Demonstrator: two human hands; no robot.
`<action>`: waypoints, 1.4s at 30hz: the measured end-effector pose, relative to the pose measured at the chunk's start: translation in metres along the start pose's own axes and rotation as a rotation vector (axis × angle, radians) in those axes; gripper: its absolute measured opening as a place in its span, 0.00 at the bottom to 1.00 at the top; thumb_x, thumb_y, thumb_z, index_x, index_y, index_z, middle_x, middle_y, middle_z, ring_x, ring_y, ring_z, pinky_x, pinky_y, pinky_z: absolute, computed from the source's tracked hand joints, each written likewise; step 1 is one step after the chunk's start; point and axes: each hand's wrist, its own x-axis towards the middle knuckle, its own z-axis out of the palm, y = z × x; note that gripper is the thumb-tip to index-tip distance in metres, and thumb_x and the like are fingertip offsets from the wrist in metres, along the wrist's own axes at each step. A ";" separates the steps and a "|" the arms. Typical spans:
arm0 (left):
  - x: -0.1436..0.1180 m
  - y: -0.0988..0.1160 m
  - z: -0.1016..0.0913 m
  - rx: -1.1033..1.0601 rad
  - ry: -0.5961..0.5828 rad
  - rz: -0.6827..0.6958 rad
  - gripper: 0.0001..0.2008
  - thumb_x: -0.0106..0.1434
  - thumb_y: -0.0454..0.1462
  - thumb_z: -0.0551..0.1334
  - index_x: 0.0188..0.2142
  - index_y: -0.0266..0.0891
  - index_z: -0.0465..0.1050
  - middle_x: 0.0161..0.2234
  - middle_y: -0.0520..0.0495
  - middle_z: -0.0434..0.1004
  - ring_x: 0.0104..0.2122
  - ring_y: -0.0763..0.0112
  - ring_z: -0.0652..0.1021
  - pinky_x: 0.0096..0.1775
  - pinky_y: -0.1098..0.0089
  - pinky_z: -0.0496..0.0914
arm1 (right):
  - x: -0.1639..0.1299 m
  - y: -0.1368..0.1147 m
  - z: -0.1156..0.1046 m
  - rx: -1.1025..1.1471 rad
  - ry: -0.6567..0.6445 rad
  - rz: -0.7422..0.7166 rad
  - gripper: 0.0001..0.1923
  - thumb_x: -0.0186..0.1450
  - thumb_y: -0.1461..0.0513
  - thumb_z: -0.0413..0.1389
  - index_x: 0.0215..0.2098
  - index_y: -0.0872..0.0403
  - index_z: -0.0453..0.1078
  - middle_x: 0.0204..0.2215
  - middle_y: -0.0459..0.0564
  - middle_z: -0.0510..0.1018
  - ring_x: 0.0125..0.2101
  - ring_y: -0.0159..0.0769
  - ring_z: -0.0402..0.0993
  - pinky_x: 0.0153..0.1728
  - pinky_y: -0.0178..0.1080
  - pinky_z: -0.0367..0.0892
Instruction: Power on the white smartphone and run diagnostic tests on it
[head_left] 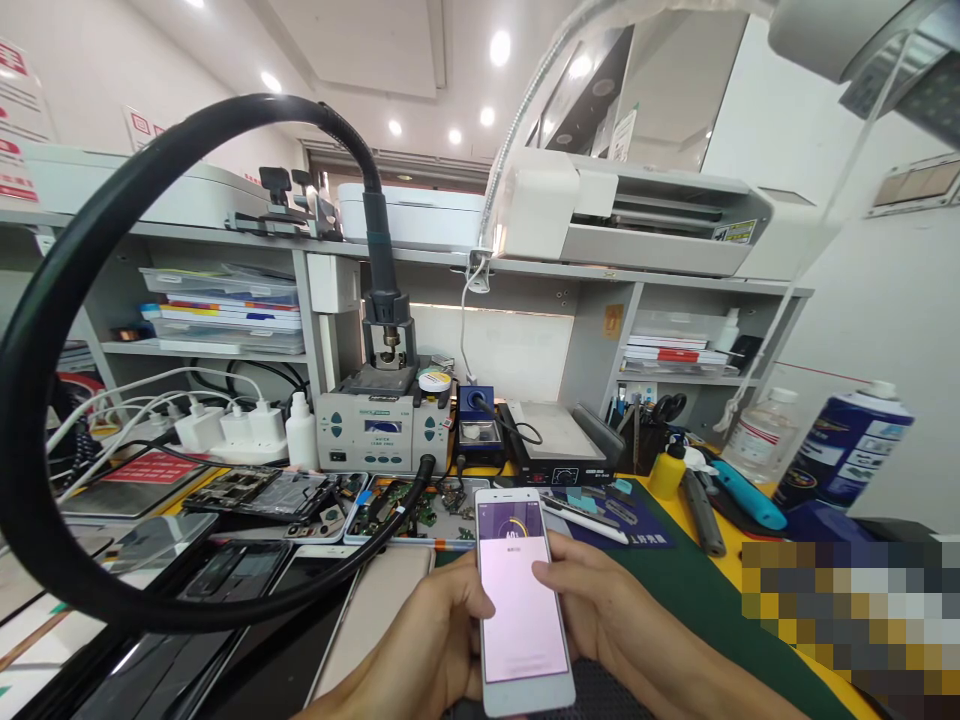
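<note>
Evidently, your left hand (447, 622) and right hand (594, 592) are holding the phone (523, 605) above the mat (679, 545), fingers (482, 593) gripping both edges, probably keeping its screen (523, 635) facing you.

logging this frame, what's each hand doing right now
Left hand: holding the white phone at its left edge.
Right hand: holding the same phone, right edge.

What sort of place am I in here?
Probably a phone repair workshop: what looks like a hot-air station, bare circuit boards in front of it, and a lit white phone in the foreground.
</note>
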 end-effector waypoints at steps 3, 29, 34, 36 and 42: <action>0.000 -0.001 -0.002 0.014 0.003 0.007 0.33 0.54 0.36 0.52 0.61 0.39 0.51 0.45 0.37 0.76 0.38 0.53 0.77 0.32 0.57 0.72 | 0.001 0.000 0.000 -0.003 -0.009 0.000 0.19 0.65 0.61 0.52 0.55 0.52 0.67 0.40 0.54 0.79 0.40 0.45 0.75 0.39 0.47 0.68; -0.001 0.000 -0.001 0.015 -0.046 0.015 0.30 0.56 0.38 0.50 0.60 0.39 0.54 0.45 0.37 0.75 0.39 0.53 0.76 0.33 0.56 0.71 | -0.003 -0.007 0.006 -0.132 -0.028 -0.023 0.28 0.52 0.70 0.56 0.51 0.52 0.68 0.42 0.51 0.79 0.40 0.44 0.75 0.38 0.43 0.70; -0.002 0.001 -0.001 -0.038 -0.055 0.061 0.25 0.58 0.42 0.48 0.54 0.34 0.62 0.41 0.35 0.75 0.39 0.51 0.75 0.33 0.60 0.69 | -0.004 -0.009 0.006 -0.056 0.005 -0.047 0.26 0.59 0.63 0.54 0.56 0.51 0.64 0.45 0.53 0.78 0.41 0.44 0.75 0.38 0.45 0.70; -0.002 0.001 0.000 -0.033 -0.052 0.074 0.25 0.59 0.42 0.47 0.53 0.34 0.62 0.42 0.35 0.75 0.40 0.51 0.75 0.33 0.61 0.68 | -0.004 -0.008 0.002 -0.116 0.082 -0.103 0.23 0.63 0.58 0.52 0.57 0.50 0.63 0.48 0.54 0.76 0.43 0.46 0.75 0.39 0.47 0.70; -0.002 0.003 0.003 -0.063 -0.052 0.054 0.31 0.56 0.42 0.48 0.60 0.37 0.52 0.44 0.36 0.74 0.41 0.52 0.74 0.34 0.60 0.68 | -0.016 0.000 -0.015 -0.820 0.450 -0.828 0.15 0.67 0.60 0.51 0.52 0.48 0.66 0.51 0.55 0.72 0.53 0.48 0.68 0.53 0.51 0.63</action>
